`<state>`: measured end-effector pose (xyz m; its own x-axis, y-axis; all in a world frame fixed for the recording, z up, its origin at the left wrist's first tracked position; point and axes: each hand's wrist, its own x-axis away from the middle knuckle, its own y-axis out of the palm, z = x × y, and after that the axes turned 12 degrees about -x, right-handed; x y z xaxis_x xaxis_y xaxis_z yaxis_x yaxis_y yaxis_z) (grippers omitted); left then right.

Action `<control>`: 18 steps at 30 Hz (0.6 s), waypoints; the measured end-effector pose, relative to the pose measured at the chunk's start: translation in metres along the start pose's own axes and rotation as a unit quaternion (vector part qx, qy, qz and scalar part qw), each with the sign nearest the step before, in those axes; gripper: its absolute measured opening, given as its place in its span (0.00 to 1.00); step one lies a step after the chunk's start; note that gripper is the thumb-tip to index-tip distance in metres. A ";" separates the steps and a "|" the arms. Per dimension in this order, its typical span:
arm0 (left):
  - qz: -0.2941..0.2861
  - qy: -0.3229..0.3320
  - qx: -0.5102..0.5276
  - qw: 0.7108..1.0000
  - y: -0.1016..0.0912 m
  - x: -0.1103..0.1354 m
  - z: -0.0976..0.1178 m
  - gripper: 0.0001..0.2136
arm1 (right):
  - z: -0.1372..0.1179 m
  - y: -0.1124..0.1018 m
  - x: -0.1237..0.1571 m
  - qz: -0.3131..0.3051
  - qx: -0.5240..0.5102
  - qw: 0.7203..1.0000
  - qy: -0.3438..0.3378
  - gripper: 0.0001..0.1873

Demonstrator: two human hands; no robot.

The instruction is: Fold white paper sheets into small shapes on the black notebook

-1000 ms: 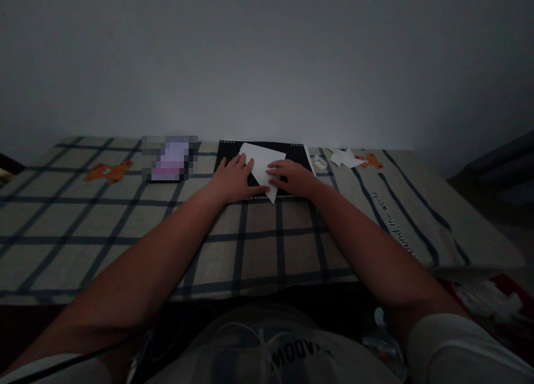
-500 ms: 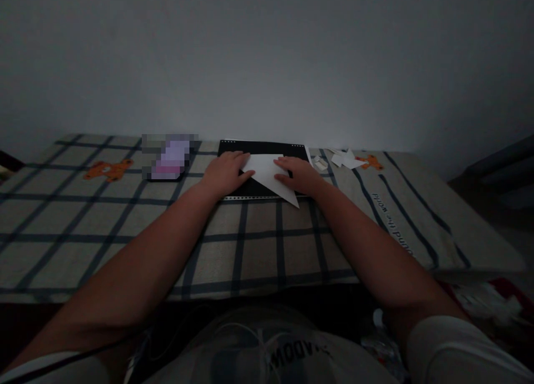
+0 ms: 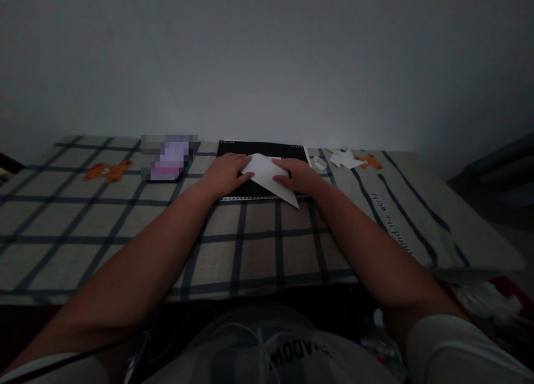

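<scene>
A white folded paper in a pointed, triangular shape lies on a black board at the far middle of the checked bedcover. My left hand rests flat on the paper's left edge with its fingers stretched out. My right hand lies flat on the paper's right side, fingers pointing left and pressing it down. The paper's sharp tip sticks out past the board's near edge toward me.
A blurred pink-and-grey object sits left of the board. Small white paper scraps lie to its right near an orange bear print. A grey wall stands right behind the bed. Cluttered things lie beyond the bed's right edge.
The paper has been turned and flattened: a second ago its tip pointed down the middle, now it points to the lower right. Both hands shifted slightly with it and stay pressed on it.
</scene>
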<state>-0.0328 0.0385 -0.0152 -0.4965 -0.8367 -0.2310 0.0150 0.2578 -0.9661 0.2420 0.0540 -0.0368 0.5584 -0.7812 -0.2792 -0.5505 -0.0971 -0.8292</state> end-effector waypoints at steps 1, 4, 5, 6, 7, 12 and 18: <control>0.000 -0.001 0.005 1.000 -0.001 0.000 0.000 0.29 | 0.000 0.000 0.000 0.004 0.002 1.000 0.000 0.33; 0.008 -0.005 0.024 1.000 -0.002 0.000 0.001 0.30 | -0.001 0.001 0.000 0.015 0.004 1.000 -0.003 0.35; 0.012 -0.005 0.030 0.999 -0.002 0.001 0.001 0.30 | -0.002 0.001 0.000 0.019 0.000 1.000 -0.007 0.36; 0.017 -0.005 0.036 0.999 -0.002 0.001 0.001 0.30 | -0.002 0.001 0.000 0.025 -0.009 1.000 -0.013 0.36; 0.022 -0.005 0.042 0.999 -0.002 0.001 0.001 0.31 | -0.003 0.001 -0.001 0.034 -0.021 0.999 -0.019 0.36; 0.056 -0.006 0.081 0.995 -0.003 0.002 -0.001 0.32 | -0.005 0.000 -0.005 0.102 -0.095 0.990 -0.019 0.38; 0.113 -0.005 0.118 0.987 -0.007 0.001 -0.001 0.27 | -0.003 0.000 -0.008 0.183 -0.219 0.952 0.111 0.48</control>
<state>-0.0342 0.0366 -0.0085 -0.4493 -0.7758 -0.4431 0.3264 0.3191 -0.8897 0.2360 0.0582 -0.0336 0.1608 -0.9188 -0.3605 -0.9163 -0.0032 -0.4004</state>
